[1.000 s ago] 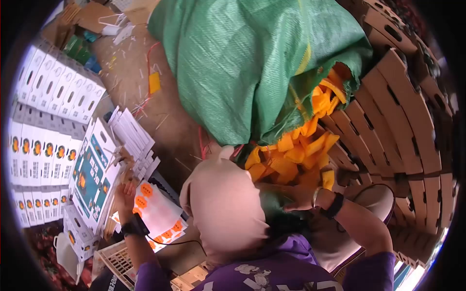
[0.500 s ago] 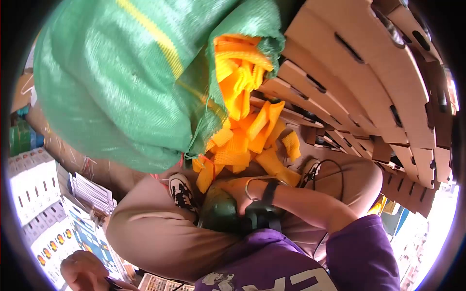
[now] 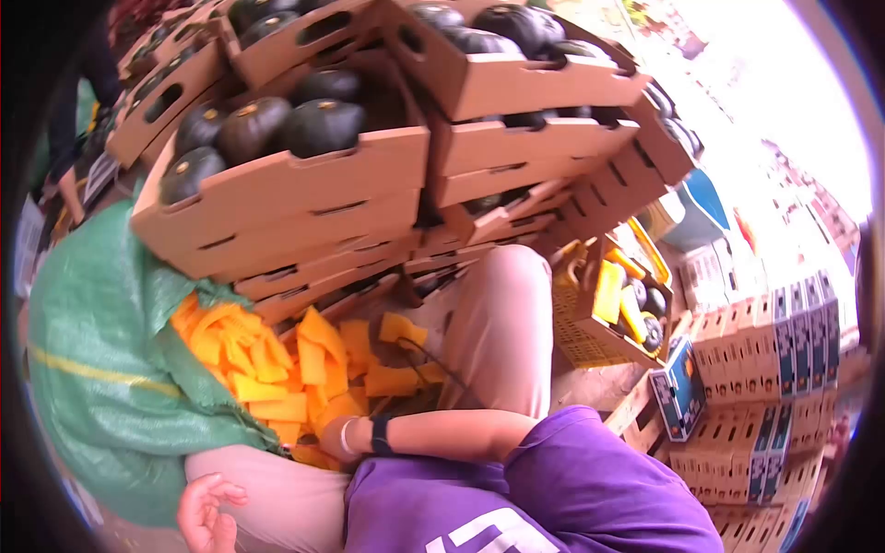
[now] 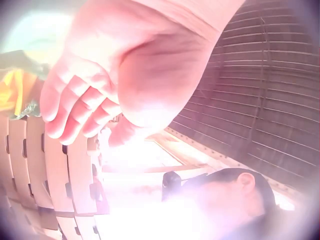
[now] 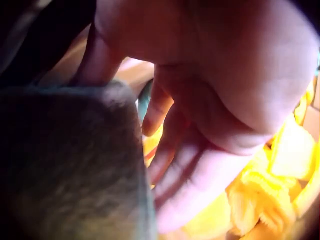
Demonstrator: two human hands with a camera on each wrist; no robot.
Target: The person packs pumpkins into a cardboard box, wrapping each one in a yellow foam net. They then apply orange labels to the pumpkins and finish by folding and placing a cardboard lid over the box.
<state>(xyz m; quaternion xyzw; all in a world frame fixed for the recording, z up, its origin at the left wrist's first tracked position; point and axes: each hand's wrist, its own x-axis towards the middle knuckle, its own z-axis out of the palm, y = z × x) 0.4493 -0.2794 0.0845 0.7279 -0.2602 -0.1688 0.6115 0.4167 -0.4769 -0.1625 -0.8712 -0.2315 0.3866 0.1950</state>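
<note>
My left hand [image 3: 210, 511] is raised in the air near the left knee, its fingers loosely bent and holding nothing. In the left wrist view its bare palm [image 4: 125, 65] shows. Low beside the lap, my right hand [image 3: 336, 441] reaches to the near edge of a pile of yellow foam nets [image 3: 313, 369]. A dark, rough-surfaced object [image 5: 70, 160] fills the left of the right wrist view and hides the fingertips, so I cannot tell whether that hand grips it. The nets spill from the mouth of a large green woven sack [image 3: 101, 369].
Stacked cardboard boxes [image 3: 295, 194] with dark green pumpkins [image 3: 324, 127] stand just beyond the nets. To the right are a yellow crate [image 3: 576, 323] with pumpkins and foam nets, and stacks of printed boxes [image 3: 737, 350]. Another person's arm [image 3: 69, 194] shows at far left.
The head view has swung right, bringing the pumpkin boxes and crate into sight. The left hand has come from the white printed boxes to near the knee; the right hand stays low by the lap.
</note>
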